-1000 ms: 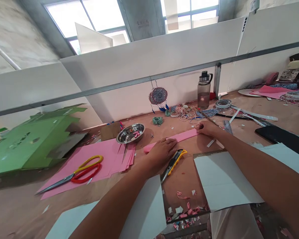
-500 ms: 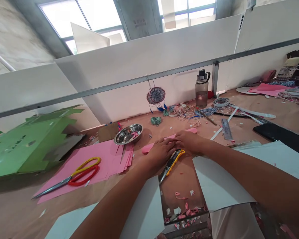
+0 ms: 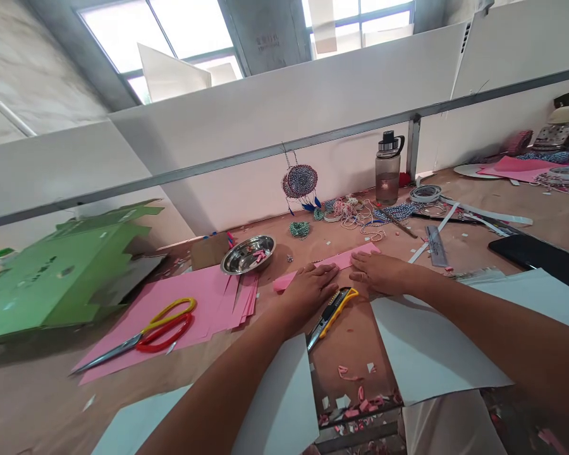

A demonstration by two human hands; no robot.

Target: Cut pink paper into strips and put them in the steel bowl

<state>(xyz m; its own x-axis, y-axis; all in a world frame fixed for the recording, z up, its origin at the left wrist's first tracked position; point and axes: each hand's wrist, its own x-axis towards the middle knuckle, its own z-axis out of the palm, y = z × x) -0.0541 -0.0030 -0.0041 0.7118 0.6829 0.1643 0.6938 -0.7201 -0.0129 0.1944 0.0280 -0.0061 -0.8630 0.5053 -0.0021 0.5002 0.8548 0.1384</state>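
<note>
Nearest the person, white sheets (image 3: 431,354) cover the table's front edge, with pink scraps (image 3: 355,404) strewn between them. Just beyond, a yellow utility knife (image 3: 332,308) lies slanted on the brown table (image 3: 38,392), and that knife is our landmark. Right behind it, the left hand (image 3: 308,289) presses flat, fingers spread, holding nothing, on a long pink paper strip (image 3: 329,263). Beside it, just right of the knife, the right hand (image 3: 379,273) lies flat and open on the same strip. Well left of the knife, red-and-yellow scissors (image 3: 145,332) rest on a stack of pink paper (image 3: 203,297). Beyond and left of the knife sits a steel bowl (image 3: 248,253); farther back and to the right, a water bottle (image 3: 387,169) stands at the white partition (image 3: 265,126).
</note>
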